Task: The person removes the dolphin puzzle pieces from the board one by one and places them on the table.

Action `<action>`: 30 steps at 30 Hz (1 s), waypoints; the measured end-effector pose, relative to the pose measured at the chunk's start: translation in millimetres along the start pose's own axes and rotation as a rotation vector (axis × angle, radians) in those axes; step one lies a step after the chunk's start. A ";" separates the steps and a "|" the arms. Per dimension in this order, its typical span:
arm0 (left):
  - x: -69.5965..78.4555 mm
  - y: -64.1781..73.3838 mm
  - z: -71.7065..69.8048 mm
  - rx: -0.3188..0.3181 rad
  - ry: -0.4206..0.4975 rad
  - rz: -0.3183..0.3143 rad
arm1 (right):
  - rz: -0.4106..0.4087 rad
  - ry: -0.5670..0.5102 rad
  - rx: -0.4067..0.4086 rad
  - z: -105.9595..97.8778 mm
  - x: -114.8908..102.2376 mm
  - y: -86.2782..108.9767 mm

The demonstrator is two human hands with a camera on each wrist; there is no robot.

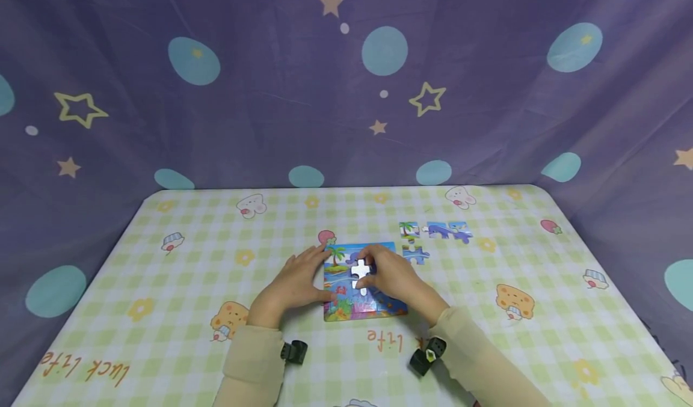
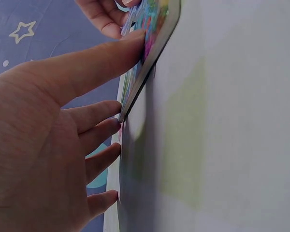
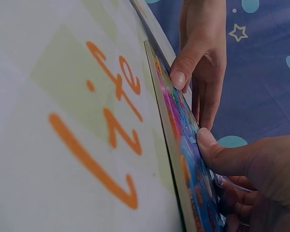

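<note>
A jigsaw puzzle (image 1: 338, 311) with a sea picture lies flat on the table. White cross-shaped gaps show near its middle. My left hand (image 1: 295, 281) is at its left side, fingers spread and fairly straight. The left thumb (image 2: 118, 55) rests on the puzzle's surface, and the fingertips lie along its edge. Over the puzzle's right half, my right hand (image 1: 394, 275) has thumb and index finger bent at the gap. They seem to pinch a jigsaw piece, mostly hidden by the fingers; a thin edge shows in the right wrist view. The right thumb (image 3: 222, 154) is low over the puzzle.
Behind and right of the puzzle lie several loose jigsaw pieces: a palm-tree piece (image 1: 408, 231), dolphin pieces (image 1: 437, 231) and a blue-brown piece (image 1: 414, 255). A checked cloth (image 1: 178, 311) covers the table. A purple curtain (image 1: 271, 124) hangs behind it.
</note>
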State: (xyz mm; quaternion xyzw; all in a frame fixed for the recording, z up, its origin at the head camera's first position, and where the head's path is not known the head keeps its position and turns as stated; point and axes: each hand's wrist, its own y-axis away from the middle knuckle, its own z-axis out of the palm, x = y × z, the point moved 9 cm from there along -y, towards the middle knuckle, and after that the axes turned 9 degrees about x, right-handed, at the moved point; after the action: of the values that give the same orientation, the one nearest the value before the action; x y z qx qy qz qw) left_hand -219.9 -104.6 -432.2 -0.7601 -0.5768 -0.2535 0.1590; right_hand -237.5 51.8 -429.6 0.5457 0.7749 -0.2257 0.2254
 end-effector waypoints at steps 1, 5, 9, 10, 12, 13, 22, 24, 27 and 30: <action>-0.1 0.0 -0.1 0.001 0.002 0.002 | -0.003 -0.001 0.001 -0.2 -0.3 0.0; -0.6 -0.4 0.0 0.001 0.004 0.003 | -0.010 -0.004 0.007 -0.9 -1.3 -0.2; -1.3 -0.8 0.0 0.001 0.001 0.000 | -0.021 -0.003 0.013 -1.0 -2.7 -0.2; -1.5 -0.8 0.0 0.000 -0.001 -0.001 | -0.025 -0.003 0.015 -0.9 -2.9 -0.2; -2.2 -0.8 0.3 -0.001 -0.003 -0.003 | -0.029 -0.005 0.017 -1.1 -3.5 0.0; -2.3 -0.8 0.4 -0.002 -0.005 -0.003 | -0.031 -0.006 0.018 -1.4 -3.6 0.2; -1.4 -0.3 0.6 -0.001 0.004 -0.006 | -0.051 -0.042 0.042 -5.8 -4.4 2.4; -1.0 -0.2 0.3 0.000 0.004 -0.006 | -0.062 -0.051 0.046 -6.6 -4.7 3.2; -0.6 -0.3 0.1 0.002 0.002 -0.006 | -0.085 -0.071 0.052 -8.2 -6.2 4.3; -0.7 -0.8 0.4 0.002 -0.003 -0.006 | -0.119 -0.096 0.055 -9.8 -8.2 4.9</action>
State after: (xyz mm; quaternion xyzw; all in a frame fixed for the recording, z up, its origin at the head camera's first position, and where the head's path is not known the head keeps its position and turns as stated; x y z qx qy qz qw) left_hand -220.7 -104.8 -432.9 -0.7586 -0.5797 -0.2521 0.1580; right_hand -231.4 53.0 -417.4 0.4933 0.7877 -0.2859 0.2335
